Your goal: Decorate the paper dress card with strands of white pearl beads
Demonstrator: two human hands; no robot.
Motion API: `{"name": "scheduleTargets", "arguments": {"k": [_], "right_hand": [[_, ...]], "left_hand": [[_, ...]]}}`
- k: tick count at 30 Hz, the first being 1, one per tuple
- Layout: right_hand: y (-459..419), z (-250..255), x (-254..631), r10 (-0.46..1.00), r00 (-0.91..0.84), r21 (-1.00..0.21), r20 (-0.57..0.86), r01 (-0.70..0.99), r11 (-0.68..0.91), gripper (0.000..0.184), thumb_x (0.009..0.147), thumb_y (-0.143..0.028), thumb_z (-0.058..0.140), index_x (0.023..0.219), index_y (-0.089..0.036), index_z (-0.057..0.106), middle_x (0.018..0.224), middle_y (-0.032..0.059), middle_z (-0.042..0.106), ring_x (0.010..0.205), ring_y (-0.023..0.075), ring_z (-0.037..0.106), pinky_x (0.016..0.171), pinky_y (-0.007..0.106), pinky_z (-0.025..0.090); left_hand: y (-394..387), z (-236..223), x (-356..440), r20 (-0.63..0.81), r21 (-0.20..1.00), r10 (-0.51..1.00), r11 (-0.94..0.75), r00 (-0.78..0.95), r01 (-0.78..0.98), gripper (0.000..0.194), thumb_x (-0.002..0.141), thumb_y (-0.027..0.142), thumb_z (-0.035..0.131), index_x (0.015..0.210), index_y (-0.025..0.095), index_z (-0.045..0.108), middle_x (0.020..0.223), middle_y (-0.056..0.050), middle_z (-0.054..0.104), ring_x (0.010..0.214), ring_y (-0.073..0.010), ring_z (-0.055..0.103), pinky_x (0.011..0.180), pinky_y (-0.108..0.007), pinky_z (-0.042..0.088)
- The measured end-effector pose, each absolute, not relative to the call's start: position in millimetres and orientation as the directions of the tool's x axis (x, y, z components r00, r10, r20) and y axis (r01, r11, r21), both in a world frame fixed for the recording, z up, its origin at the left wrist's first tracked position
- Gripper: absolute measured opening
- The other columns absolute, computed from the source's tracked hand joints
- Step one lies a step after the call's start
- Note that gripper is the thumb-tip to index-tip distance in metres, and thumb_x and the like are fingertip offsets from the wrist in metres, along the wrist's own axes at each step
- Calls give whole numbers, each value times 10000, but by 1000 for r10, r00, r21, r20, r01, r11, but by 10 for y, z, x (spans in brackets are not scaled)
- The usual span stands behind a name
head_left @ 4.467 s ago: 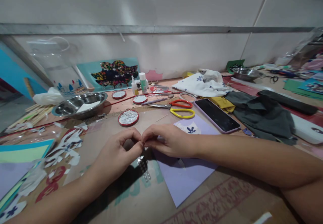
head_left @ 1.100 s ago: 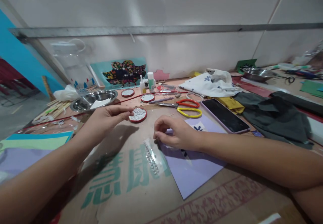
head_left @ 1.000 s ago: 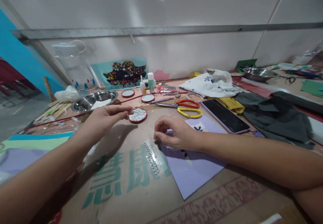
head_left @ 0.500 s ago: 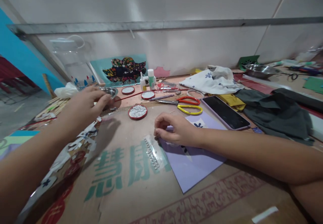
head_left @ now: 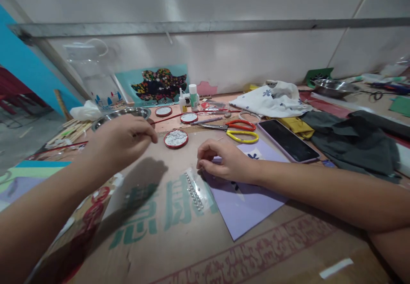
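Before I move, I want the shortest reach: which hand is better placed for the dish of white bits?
Probably the left hand: it is raised, fingers close beside the dish. The right hand is lower, over the purple sheet, seemingly farther off.

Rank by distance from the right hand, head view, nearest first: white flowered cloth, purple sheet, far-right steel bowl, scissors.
1. Purple sheet: directly under the right hand.
2. Scissors: just beyond it.
3. White flowered cloth: past the scissors, slightly right.
4. Steel bowl: far right, toward the back.

Lilac sheet [head_left: 246, 211], yellow-and-red scissors [head_left: 242, 136].
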State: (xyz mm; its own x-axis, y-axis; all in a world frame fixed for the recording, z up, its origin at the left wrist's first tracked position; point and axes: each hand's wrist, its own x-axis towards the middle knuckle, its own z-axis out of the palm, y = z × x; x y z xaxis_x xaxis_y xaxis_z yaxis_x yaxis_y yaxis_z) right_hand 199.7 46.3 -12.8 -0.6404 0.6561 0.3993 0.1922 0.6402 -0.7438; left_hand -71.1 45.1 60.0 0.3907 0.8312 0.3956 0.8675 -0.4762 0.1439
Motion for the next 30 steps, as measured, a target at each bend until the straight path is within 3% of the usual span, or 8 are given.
{"name": "scheduleTargets", "arguments": {"k": [4, 10, 13, 15, 18, 20, 25, 30], "right_hand": [[455, -130, 1994, 668, -645, -791, 370, 159, 591, 105, 877, -140, 548, 964, -194, 526, 860, 13, 697, 792, 124, 693, 748, 270, 551], [436, -130, 1992, 655, -651, -791, 383, 135, 597, 88, 885, -171, 548, 968, -189, 526, 891, 36, 704, 822, 133, 708, 760, 274, 558], [435, -123, 1993, 654, -654, -778, 381, 156, 609, 79, 893, -177, 523, 971, -188, 516, 881, 46, 702, 805, 141, 700, 744, 278, 553], [436, -116, 1993, 650, -659, -776, 379, 155, 611, 85, 894, -179, 517, 978, -190, 509, 881, 43, 699, 802, 139, 694, 746, 275, 548], [439, -106, 1997, 643, -659, -767, 391, 153, 623, 88, 897, -187, 517, 984, -195, 511, 881, 34, 691, 797, 133, 683, 743, 262, 536], [441, -102, 2002, 633, -651, -746, 420, 150, 649, 92, 897, -188, 515, 989, -194, 520, 878, 30, 684, 779, 129, 667, 731, 253, 523], [437, -107, 2012, 614, -642, -672, 459, 200, 713, 110, 903, -220, 543, 1008, -196, 563, 853, 13, 663, 716, 122, 606, 677, 229, 485], [424, -124, 2007, 556, -677, -632, 482, 171, 756, 115, 918, -222, 545, 1016, -191, 595, 856, 18, 661, 703, 117, 586, 660, 213, 472]], "left_hand": [[305, 478, -457, 240, 282, 839, -541, 488, 792, 271, 831, 354, 488, 878, 241, 730, 865, -32, 736, 757, -210, 635, 671, -304, 436], [306, 455, -398, 237, 110, 773, -623, 589, 774, 346, 827, 356, 394, 531, 233, 525, 575, -50, 595, 585, -221, 548, 595, -342, 395], [414, 417, -499, 270, 89, 777, -609, 569, 788, 282, 765, 288, 396, 501, 242, 484, 495, -22, 541, 495, -189, 503, 511, -312, 337], [431, 388, -519, 333, 97, 778, -590, 533, 801, 231, 742, 239, 390, 560, 245, 533, 568, -20, 592, 538, -191, 547, 515, -300, 369], [364, 343, -457, 428, 169, 754, -608, 499, 775, 270, 837, 291, 438, 897, 239, 696, 987, -64, 724, 872, -244, 675, 729, -335, 522], [294, 298, -384, 421, 252, 763, -618, 491, 744, 297, 891, 401, 515, 1059, 250, 707, 1116, -65, 725, 1011, -260, 678, 837, -357, 543], [179, 153, -223, 363, 480, 795, -606, 486, 634, 250, 918, 459, 587, 921, 276, 758, 966, -7, 773, 879, -192, 717, 781, -270, 568], [157, 96, -172, 429, 544, 790, -613, 438, 573, 156, 879, 379, 645, 837, 288, 765, 881, 10, 775, 812, -173, 715, 769, -247, 578]]}}
